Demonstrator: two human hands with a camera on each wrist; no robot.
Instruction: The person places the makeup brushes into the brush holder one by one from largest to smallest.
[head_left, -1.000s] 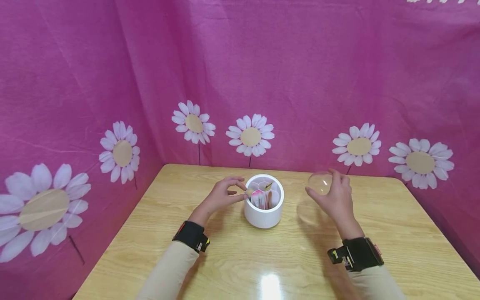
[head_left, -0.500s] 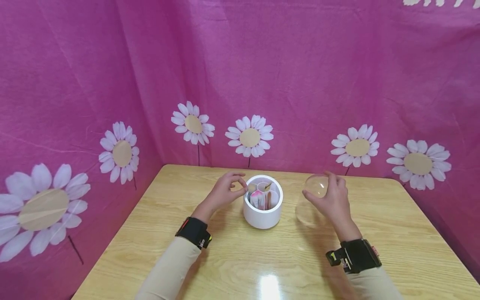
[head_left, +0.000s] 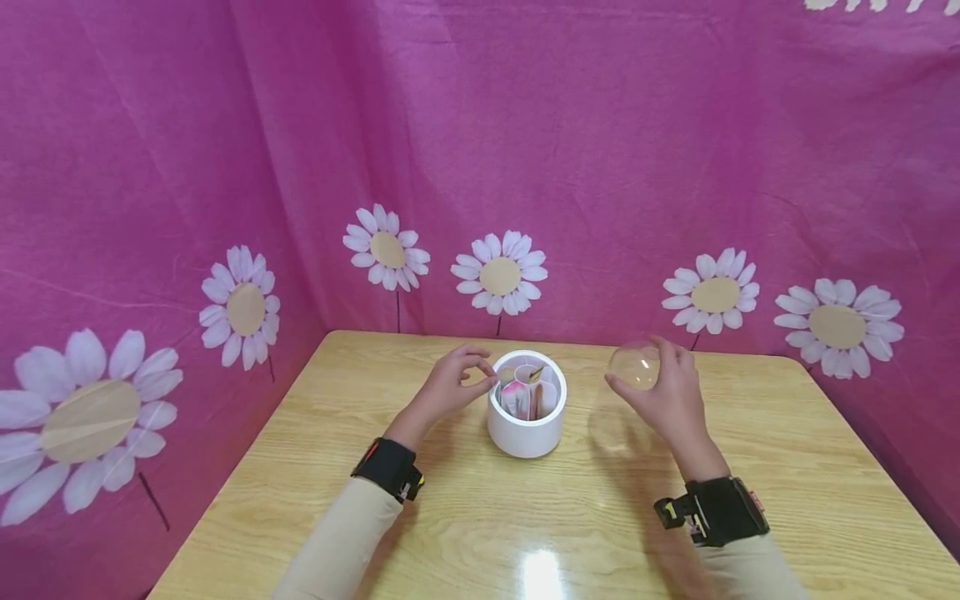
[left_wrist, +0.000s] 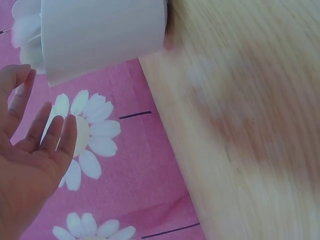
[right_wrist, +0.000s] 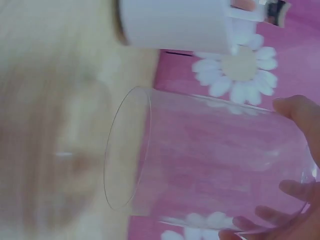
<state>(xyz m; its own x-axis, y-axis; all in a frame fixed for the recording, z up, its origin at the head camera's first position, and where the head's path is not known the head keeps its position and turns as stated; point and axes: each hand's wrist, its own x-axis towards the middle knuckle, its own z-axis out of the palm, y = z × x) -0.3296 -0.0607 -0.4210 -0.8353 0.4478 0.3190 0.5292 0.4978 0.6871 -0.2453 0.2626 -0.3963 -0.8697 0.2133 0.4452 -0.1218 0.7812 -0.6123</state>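
Observation:
A white round makeup brush holder [head_left: 525,435] stands upright on the table, with makeup brushes [head_left: 516,398] in its divided inside. My left hand [head_left: 446,383] is at its left rim, thumb and index tips close together beside a pale brush head [left_wrist: 32,54]. I see nothing clearly held there; whether the tips touch the brush or rim I cannot tell. My right hand [head_left: 675,396] grips a clear cylindrical cover [right_wrist: 215,160] by its closed top, thumb on one side and fingers round the other. Its open end faces down, apart from the holder, above the table.
The wooden table [head_left: 465,533] reaches back to a pink curtain [head_left: 592,150] printed with white daisies, which also hangs along the left side. A bright light reflection lies on the front of the tabletop.
My left thumb and index tips have drawn closer together, and that hand has shifted slightly. The clear cover in my right hand has moved slightly left. The brush holder stays in place.

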